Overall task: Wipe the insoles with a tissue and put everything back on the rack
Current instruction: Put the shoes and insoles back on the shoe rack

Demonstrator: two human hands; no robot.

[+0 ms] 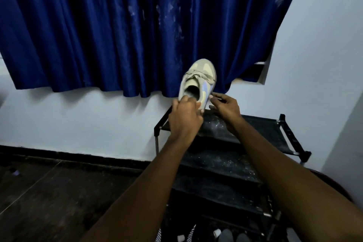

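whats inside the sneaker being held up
The sneaker shows only shadowed grey lining in its opening. The left hand grips the heel rim and its fingers cover the rear of the opening, so whether an insole lies inside cannot be seen.

My shoe [197, 81] is cream with a light blue patch and loose laces. Its toe points up and away from me. My left hand [184, 117] holds its heel just over the top of the black rack [261, 129].

blue curtain [117, 25] — white wall [78, 120], dark floor [49, 192]
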